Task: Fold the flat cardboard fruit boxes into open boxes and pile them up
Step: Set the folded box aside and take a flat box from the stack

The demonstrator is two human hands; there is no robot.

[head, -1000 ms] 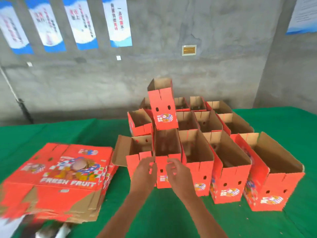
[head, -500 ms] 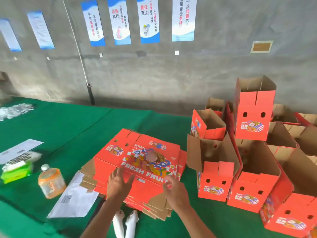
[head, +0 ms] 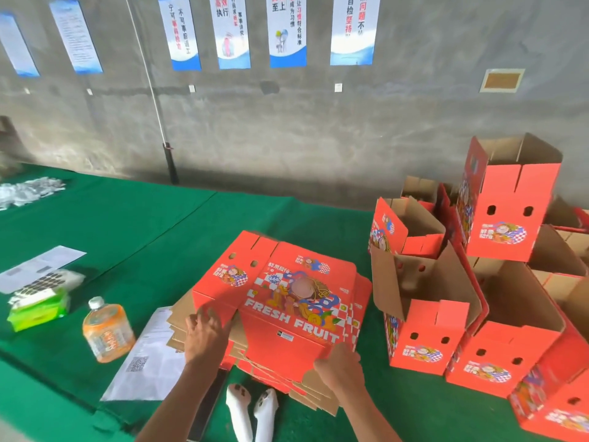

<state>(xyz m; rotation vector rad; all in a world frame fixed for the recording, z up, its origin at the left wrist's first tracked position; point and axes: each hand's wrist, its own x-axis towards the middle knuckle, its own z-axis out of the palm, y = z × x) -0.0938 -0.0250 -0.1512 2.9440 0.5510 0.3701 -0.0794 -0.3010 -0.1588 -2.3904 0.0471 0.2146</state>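
Gripped top flat red printed cardboard fruit box (head: 287, 301) on stack, green table (head: 165, 237): left hand (head: 204, 333) pinching left edge, right hand (head: 339, 366) near corner. Probably light, stiff, bendable; best taken by edges.

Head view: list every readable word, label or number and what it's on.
"FRESH FRUIT": top red flat cardboard box of the stack under both hands.
"高效 执行": white-and-blue wall poster, second of the four.
"自检 坚持": rightmost poster.
Chinese logo on the red folded open boxes: too small to read surely.
Orange drink bottle label, white paper sheet with QR code, brass wall plaque: blurred, unreadable.
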